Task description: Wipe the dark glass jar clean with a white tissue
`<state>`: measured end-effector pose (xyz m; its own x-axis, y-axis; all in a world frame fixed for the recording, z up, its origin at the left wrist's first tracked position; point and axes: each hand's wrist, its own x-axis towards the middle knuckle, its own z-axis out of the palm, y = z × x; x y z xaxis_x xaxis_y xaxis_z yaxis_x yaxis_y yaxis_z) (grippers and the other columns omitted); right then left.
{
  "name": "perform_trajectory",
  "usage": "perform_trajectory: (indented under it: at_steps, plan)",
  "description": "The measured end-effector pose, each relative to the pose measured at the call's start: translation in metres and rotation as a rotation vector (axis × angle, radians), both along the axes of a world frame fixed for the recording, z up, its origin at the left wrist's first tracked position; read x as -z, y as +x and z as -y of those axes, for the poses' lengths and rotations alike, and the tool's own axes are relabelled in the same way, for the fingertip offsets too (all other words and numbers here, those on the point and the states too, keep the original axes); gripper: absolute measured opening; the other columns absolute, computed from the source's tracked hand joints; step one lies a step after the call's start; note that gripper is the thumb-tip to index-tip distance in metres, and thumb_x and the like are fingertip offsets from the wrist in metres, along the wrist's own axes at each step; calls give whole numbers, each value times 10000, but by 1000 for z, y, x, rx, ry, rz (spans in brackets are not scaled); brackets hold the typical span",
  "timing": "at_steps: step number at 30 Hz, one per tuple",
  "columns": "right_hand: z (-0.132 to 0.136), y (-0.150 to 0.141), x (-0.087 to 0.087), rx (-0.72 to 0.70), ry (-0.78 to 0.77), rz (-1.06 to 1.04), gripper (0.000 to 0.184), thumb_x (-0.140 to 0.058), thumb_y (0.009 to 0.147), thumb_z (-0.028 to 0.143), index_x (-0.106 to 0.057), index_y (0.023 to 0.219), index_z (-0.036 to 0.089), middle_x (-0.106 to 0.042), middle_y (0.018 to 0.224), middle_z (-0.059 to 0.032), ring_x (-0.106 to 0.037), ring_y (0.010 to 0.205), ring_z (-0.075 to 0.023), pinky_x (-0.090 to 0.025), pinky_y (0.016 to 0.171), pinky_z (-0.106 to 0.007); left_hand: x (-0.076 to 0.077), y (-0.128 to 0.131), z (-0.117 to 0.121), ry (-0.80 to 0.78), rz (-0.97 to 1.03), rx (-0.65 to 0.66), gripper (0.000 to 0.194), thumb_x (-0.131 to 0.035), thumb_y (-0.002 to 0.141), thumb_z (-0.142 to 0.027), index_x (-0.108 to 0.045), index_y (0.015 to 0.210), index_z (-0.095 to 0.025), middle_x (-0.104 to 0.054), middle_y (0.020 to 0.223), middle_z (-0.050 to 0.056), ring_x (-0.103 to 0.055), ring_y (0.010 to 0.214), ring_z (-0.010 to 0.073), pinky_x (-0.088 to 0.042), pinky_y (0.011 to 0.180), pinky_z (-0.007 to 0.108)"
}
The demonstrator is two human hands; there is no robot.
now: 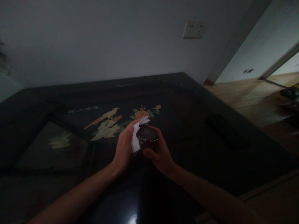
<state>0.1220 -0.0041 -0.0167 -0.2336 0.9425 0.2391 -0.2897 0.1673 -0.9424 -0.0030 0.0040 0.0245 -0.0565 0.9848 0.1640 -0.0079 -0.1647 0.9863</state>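
Over the middle of a dark glossy table point(187, 118), my right hand point(161, 152) grips a dark, round, cup-like container point(147, 133) with a shiny rim. Its fingers wrap the right side and the thumb lies across the near side. My left hand point(125, 143) is closed on a white tissue point(135, 138), which it presses against the container's left side. A corner of the tissue sticks up past the fingers. In the dim light I cannot make out what, if anything, is inside the container.
Bird and flower pictures point(109, 121) decorate the tabletop. Behind the table is a pale wall point(105, 40) with a double power socket point(195, 29). A wooden floor point(243, 96) lies beyond the right edge, with dark objects point(291, 96) at the far right.
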Motion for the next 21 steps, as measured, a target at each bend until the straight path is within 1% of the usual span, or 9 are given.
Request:
perform_trajectory:
  at_steps: [3, 5, 7, 8, 10, 13, 16, 18, 21]
  plan:
    - [0, -1, 5, 19, -17, -2, 691, -714, 683, 627, -418, 1189, 261, -609, 1108, -81, -619, 984, -234, -517, 864, -391, 3, -3, 4, 248, -182, 28, 449, -341, 962, -408, -627, 1212, -168, -634, 1270, 100, -575, 1186, 243, -448, 1022, 408]
    - [0, -2, 9, 23, -24, 1, 675, -683, 703, 646, -415, 1184, 256, -611, 1078, -76, -618, 952, -225, -522, 840, -379, 3, -5, 5, 430, -304, 44, 418, -352, 967, -377, -624, 1214, -179, -601, 1320, 93, -505, 1274, 238, -365, 1099, 430]
    - [0, -3, 10, 24, -30, 17, 680, -671, 707, 659, -411, 1182, 248, -609, 1065, -75, -616, 935, -220, -523, 824, -370, 3, -6, 5, 524, -365, 66, 391, -375, 963, -360, -633, 1202, -190, -607, 1314, 82, -472, 1306, 235, -320, 1128, 440]
    - [1, -3, 9, 26, -27, 27, 695, -676, 699, 661, -407, 1187, 245, -608, 1070, -77, -615, 939, -220, -521, 825, -368, 2, -6, 5, 516, -359, 73, 387, -378, 962, -360, -640, 1192, -191, -616, 1302, 80, -479, 1299, 234, -323, 1126, 437]
    - [1, -2, 6, 28, -10, 50, 733, -704, 674, 653, -399, 1201, 244, -606, 1093, -83, -616, 961, -227, -521, 831, -371, 1, -6, 3, 396, -268, 74, 397, -376, 958, -375, -661, 1160, -185, -637, 1269, 84, -540, 1234, 235, -382, 1081, 413]
    - [2, 1, 1, 20, 14, 93, 766, -757, 643, 602, -394, 1219, 251, -606, 1128, -88, -619, 998, -243, -522, 846, -388, -1, -5, -1, 49, -54, 45, 398, -432, 916, -402, -691, 1094, -159, -702, 1135, 95, -658, 1012, 235, -517, 877, 349]
    - [3, 2, -1, 14, 20, 128, 779, -765, 641, 587, -384, 1233, 255, -611, 1132, -95, -620, 1016, -254, -514, 872, -411, -4, -3, -7, -250, 132, -43, 347, -529, 826, -377, -713, 996, -137, -746, 925, 82, -686, 849, 236, -541, 711, 314]
    - [4, 2, -1, 10, 29, 135, 802, -762, 636, 599, -374, 1245, 252, -607, 1144, -103, -612, 1042, -259, -501, 900, -421, -5, -2, -11, -349, 230, -58, 302, -573, 777, -360, -722, 916, -138, -744, 832, 72, -685, 834, 244, -543, 709, 319]
    - [4, 2, -1, 4, 55, 137, 824, -773, 615, 605, -383, 1245, 245, -587, 1184, -114, -587, 1099, -269, -473, 950, -435, -7, -1, -14, -426, 303, 31, 263, -600, 745, -367, -722, 813, -144, -729, 754, 71, -682, 848, 263, -550, 748, 352]
